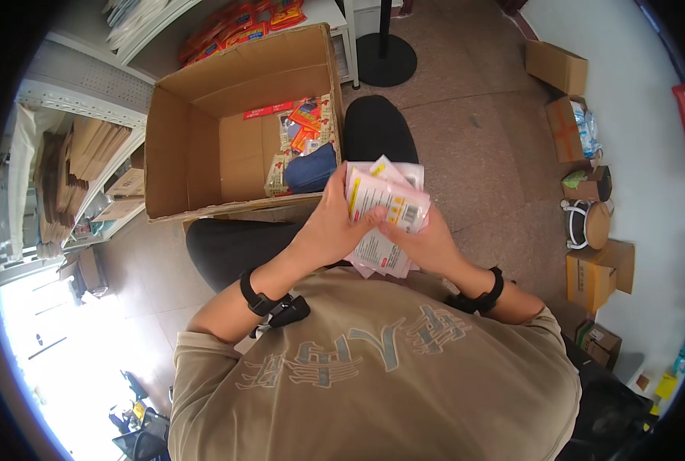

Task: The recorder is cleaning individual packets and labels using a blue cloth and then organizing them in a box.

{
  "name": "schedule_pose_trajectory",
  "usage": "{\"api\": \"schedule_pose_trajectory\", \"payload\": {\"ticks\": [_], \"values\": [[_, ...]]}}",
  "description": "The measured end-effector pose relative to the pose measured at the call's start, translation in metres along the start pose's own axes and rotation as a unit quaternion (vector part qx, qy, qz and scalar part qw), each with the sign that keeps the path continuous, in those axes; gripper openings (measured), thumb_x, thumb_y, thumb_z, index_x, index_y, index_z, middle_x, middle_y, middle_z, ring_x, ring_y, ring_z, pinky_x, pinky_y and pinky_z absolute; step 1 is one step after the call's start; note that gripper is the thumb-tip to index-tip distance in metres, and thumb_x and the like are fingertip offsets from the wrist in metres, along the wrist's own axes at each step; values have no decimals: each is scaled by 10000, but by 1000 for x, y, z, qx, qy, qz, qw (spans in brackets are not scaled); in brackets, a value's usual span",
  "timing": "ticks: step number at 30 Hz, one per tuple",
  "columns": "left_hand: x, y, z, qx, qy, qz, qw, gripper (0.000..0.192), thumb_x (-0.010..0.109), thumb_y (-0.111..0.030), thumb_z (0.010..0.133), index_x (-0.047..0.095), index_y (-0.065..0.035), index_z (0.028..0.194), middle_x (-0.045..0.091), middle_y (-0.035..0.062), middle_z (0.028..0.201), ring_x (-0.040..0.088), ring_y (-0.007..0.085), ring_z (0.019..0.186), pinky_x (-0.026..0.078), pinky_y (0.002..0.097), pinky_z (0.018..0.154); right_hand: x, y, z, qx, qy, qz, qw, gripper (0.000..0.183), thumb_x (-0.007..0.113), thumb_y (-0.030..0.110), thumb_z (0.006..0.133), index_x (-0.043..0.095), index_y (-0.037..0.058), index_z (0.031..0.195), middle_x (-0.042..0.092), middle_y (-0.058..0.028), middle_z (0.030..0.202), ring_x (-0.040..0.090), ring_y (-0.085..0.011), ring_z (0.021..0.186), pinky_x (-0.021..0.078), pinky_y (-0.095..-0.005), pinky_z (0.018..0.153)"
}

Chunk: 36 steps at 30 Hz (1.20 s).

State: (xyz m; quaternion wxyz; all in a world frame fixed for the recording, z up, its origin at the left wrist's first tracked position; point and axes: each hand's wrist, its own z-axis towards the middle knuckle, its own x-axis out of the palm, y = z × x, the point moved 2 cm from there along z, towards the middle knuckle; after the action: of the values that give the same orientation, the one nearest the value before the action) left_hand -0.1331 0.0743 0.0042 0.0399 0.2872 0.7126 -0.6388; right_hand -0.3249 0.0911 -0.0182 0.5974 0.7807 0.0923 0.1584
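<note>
Both hands hold a loose stack of flat pink-and-white printed packets [377, 193] above my lap. My left hand [337, 225] grips the stack's left side, its thumb lying across the front. From the right, my right hand [429, 242] clasps the lower side, thumb tip close to the left thumb. The top packets bear writing, yellow patches and a barcode, and the packets fan out unevenly. In front of me to the left is a large open cardboard box [204, 155]. Inside it lie red-orange packets [306, 118] and a dark blue cloth-like item [311, 170].
Shelving [89, 92] with stacked flat cardboard [98, 150] stands on the left. Red packages [244, 29] lie on a surface behind the box. A black round stand base [387, 59] is on the floor. Along the right wall are small cartons [590, 282] and a stool [597, 225].
</note>
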Motion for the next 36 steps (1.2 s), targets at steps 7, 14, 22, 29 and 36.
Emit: {"api": "schedule_pose_trajectory", "payload": {"ticks": [7, 14, 22, 29, 36], "values": [[-7, 25, -7, -137, 264, -610, 734, 690, 461, -524, 1019, 299, -102, 1540, 416, 141, 1504, 480, 322, 1327, 425, 430, 1096, 22, 56, -4, 92, 181, 45, 978, 708, 787, 219, 877, 371, 5, 1408, 494, -145, 1289, 633, -202, 1070, 561, -315, 848], [-10, 58, -44, -155, 198, -731, 634, 717, 437, -553, 1012, 272, -136, 1573, 380, 136, 1560, 393, 317, 1426, 366, 511, 1152, 38, 27, 13, -51, 110, -264, 957, 659, 813, 368, 839, 491, 14, 1292, 382, -195, 1382, 520, -303, 1237, 484, -371, 1000], [-27, 77, -71, -127, 139, -825, 532, 1055, 465, -812, 814, 190, -161, 1598, 266, 164, 1619, 338, 389, 1451, 296, 606, 1167, 51, -11, 30, -39, 75, -17, 996, 818, 858, 133, 790, 324, 84, 1408, 365, -179, 1441, 464, -268, 1332, 447, -390, 1084], [-22, 94, -73, -181, 219, -901, 329, 1036, 466, -787, 822, 226, -130, 1587, 295, 145, 1611, 352, 324, 1451, 304, 530, 1185, 47, -5, 39, 81, 53, 206, 974, 867, 759, -84, 815, 239, 85, 1487, 499, -157, 1384, 562, -223, 1246, 510, -377, 1044], [-48, 111, -106, -115, 97, -647, 748, 954, 745, -486, 854, 275, -11, 1535, 457, 186, 1498, 498, 337, 1345, 410, 497, 1119, 35, -18, 41, 144, 43, 292, 945, 629, 702, -66, 868, 389, 55, 1400, 592, -129, 1325, 587, -212, 1228, 491, -388, 1059]]}}
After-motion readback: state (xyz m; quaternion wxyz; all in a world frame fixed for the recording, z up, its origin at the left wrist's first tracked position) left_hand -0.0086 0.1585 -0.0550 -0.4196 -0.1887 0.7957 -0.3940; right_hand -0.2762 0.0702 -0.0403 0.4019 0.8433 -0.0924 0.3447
